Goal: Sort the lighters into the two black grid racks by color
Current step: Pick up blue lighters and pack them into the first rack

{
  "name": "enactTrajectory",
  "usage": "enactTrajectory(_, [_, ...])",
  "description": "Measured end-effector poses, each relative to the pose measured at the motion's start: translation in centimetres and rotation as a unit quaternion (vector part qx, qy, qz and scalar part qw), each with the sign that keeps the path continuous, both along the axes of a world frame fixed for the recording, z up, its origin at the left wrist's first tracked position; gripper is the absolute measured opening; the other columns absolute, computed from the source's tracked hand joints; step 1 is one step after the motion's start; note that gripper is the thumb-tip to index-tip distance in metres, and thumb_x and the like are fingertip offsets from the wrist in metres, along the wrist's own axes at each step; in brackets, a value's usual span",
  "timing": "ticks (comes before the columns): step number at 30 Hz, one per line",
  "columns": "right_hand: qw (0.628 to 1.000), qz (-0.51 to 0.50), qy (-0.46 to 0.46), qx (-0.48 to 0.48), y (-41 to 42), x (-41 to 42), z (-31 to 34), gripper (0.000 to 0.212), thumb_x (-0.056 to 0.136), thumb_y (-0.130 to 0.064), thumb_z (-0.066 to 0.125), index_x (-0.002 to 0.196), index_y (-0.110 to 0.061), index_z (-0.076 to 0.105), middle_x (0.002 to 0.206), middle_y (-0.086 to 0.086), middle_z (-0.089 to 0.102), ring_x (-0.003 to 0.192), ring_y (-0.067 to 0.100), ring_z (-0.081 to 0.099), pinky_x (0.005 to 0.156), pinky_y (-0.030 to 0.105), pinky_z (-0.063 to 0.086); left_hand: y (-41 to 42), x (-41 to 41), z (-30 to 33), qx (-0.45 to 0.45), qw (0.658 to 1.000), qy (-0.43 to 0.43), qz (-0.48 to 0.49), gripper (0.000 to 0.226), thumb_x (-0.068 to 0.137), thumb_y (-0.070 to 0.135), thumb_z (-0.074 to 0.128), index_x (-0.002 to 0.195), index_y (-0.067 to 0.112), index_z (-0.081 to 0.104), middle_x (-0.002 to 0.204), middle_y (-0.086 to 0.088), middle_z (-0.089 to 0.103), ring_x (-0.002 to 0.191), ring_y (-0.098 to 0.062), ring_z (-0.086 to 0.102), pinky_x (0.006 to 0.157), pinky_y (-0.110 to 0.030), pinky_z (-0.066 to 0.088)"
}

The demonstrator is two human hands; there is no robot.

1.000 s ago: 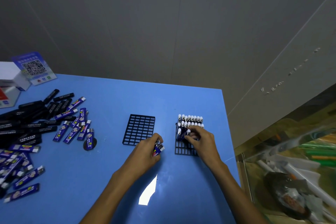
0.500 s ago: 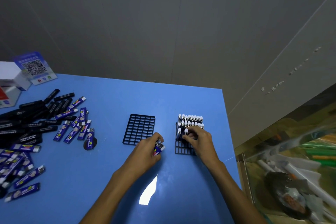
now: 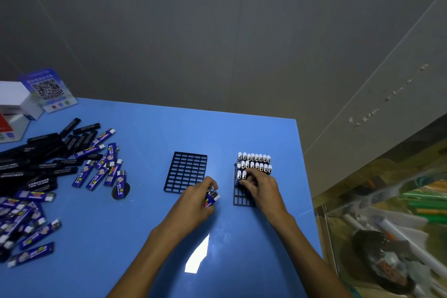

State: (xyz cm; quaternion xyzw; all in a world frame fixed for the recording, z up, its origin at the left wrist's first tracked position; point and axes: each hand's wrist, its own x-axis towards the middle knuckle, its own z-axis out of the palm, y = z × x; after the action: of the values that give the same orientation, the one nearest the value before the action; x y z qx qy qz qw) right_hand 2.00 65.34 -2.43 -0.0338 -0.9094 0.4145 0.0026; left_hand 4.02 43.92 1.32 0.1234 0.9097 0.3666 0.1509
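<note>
- Two hands work between the racks: the left hand [image 3: 193, 203] grips a small bunch of blue lighters [image 3: 212, 197] just off the near right corner of the empty rack [image 3: 185, 172].
- The right hand [image 3: 260, 187] has its fingers curled down on a lighter among the white-capped lighters [image 3: 254, 163] standing in the right rack [image 3: 242, 197].
- Loose blue lighters [image 3: 96, 174] and black lighters [image 3: 36, 155] lie well apart at the left of the blue table [image 3: 150, 128].

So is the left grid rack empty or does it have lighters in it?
Empty: the left grid rack shows only bare cells with blue table through them.
</note>
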Motion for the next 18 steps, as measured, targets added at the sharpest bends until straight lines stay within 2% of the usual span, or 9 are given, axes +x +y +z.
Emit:
enactTrajectory(5, [1.0,-0.011,0.0,0.0,-0.4,0.1,0.3,0.01,0.086,-0.02,0.071,0.093,-0.014,0.066,0.07,0.002,0.062,0.062,0.014,0.054,0.059,0.022,0.044,-0.2,0.1,0.0,0.001,1.0,0.005,0.003,0.035,0.081,0.005,0.063,0.105,0.026,0.05,0.088,0.007,0.058,0.074,-0.006,0.056,0.063,-0.017,0.046])
enactTrajectory(8, [1.0,-0.026,-0.01,0.008,-0.5,0.2,0.5,0.011,0.085,-0.022,0.073,0.092,-0.017,0.066,0.072,-0.002,0.063,0.068,0.015,0.06,0.064,0.028,0.05,-0.2,0.2,0.1,0.003,1.0,0.007,0.0,0.035,0.081,0.005,0.064,0.106,0.026,0.05,0.089,0.007,0.058,0.075,-0.006,0.056,0.063,-0.014,0.045])
enactTrajectory(10, [0.998,-0.036,-0.02,0.042,-0.4,0.2,0.9,0.015,0.084,-0.027,0.073,0.094,-0.018,0.066,0.077,-0.007,0.065,0.074,0.015,0.061,0.069,0.033,0.052,-0.2,0.2,0.2,0.004,1.0,0.007,-0.001,0.034,0.082,0.005,0.064,0.106,0.025,0.05,0.088,0.007,0.058,0.074,-0.005,0.056,0.062,-0.013,0.044])
enactTrajectory(14, [0.989,-0.021,-0.025,0.145,0.4,0.6,2.1,0.024,0.086,-0.039,0.068,0.101,-0.021,0.065,0.094,-0.009,0.066,0.089,0.012,0.061,0.072,0.028,0.048,0.0,0.1,0.2,0.006,1.0,0.007,-0.003,0.034,0.082,0.006,0.064,0.107,0.026,0.051,0.087,0.006,0.058,0.073,-0.005,0.055,0.06,-0.011,0.042])
enactTrajectory(18, [0.984,0.018,0.027,0.173,1.2,1.4,2.8,0.026,0.086,-0.037,0.069,0.105,-0.021,0.066,0.102,-0.008,0.066,0.095,0.015,0.059,0.074,0.024,0.044,0.4,-0.1,0.2,0.002,1.0,0.005,-0.006,0.035,0.082,0.006,0.063,0.109,0.024,0.051,0.087,0.005,0.058,0.071,-0.005,0.053,0.061,-0.014,0.043])
